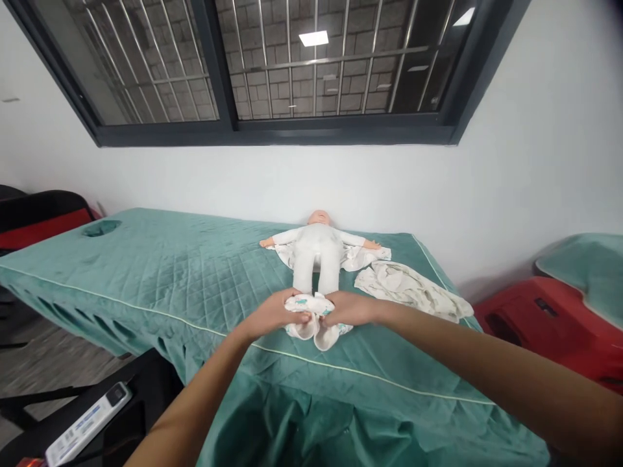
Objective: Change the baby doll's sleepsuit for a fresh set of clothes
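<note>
Quilted matt teal bed cover [195, 272] — velvety, soft white cloth garment [316, 321], smooth plastic doll [318, 250]

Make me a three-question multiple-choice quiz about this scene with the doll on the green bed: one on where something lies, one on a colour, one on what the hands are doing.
1. Where does the loose white cloth lie?
A. Over the doll's head
B. On the bed cover, right of the doll
C. On the floor

2. What colour is the quilted bed cover?
A. Teal green
B. Red
C. Grey

3. What are the two hands doing?
A. Resting flat on the bed
B. Holding the doll's arms
C. Gripping bunched printed cloth at the doll's feet

Answers:
1 B: the loose white cloth lies crumpled beside the doll.
2 A: the bed cover is teal throughout.
3 C: the left hand and right hand close on the printed cloth by the doll's legs.
</note>
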`<state>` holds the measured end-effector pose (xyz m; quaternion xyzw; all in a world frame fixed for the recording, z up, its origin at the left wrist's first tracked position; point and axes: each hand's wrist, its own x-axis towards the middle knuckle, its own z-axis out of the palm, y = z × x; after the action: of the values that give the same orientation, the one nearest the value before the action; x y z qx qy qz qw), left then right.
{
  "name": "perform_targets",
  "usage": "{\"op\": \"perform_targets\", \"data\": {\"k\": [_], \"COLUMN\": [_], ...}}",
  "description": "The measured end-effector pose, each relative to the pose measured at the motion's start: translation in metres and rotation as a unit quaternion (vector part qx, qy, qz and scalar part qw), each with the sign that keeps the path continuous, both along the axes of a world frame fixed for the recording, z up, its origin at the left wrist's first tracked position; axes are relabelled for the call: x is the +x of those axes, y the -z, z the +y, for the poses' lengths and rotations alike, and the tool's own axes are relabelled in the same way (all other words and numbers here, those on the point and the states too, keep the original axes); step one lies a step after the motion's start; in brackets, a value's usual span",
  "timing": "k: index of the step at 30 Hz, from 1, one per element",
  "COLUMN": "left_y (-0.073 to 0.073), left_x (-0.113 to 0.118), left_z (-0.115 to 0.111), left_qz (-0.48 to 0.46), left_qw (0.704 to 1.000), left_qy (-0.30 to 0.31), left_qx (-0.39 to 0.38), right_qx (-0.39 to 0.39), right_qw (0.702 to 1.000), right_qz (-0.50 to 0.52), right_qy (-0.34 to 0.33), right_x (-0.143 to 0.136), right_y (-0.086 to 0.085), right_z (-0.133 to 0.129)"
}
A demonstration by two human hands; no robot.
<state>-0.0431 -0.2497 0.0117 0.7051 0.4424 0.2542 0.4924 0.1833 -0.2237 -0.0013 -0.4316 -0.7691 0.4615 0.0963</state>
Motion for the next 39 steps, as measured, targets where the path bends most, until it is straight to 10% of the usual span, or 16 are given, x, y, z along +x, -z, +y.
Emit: {"op": "perform_targets", "data": {"k": [7,16,22,28,33,39], "left_y": [-0.053,-0.176,-0.232,-0.234,-0.217,-0.16], "left_x": [-0.011,-0.027,-0.014,-0.008,-0.037,-0.073], "left_z": [0.007,0.02,0.016,0.011,0.031,0.091], "left_qz": [0.088,0.196,0.233,0.276,0.263,0.387], "left_qw": [0.995,0.968,0.957,0.939,0.915,0.823], "left_qy": [0.033,0.156,0.1,0.082,-0.092,-0.281], "left_qx": [-0.028,0.029,0.142,0.188,0.291,0.307], "right_qx": [-0.234,-0.017,0.111,-0.02,0.036,0.081], "right_qw": [0.972,0.994,0.993,0.994,0.997,0.995], "right_qz": [-0.021,-0.05,-0.039,-0.06,0.011,0.008], "right_qy": [-0.008,-0.1,-0.011,-0.089,-0.068,0.057], "right_x": [0.015,0.019,0.014,-0.004,-0.005,-0.036], "right_y": [-0.064,-0.203,-0.243,-0.245,-0.232,-0.148], "right_z": [0.004,0.009,0.004,0.002,0.016,0.066]}}
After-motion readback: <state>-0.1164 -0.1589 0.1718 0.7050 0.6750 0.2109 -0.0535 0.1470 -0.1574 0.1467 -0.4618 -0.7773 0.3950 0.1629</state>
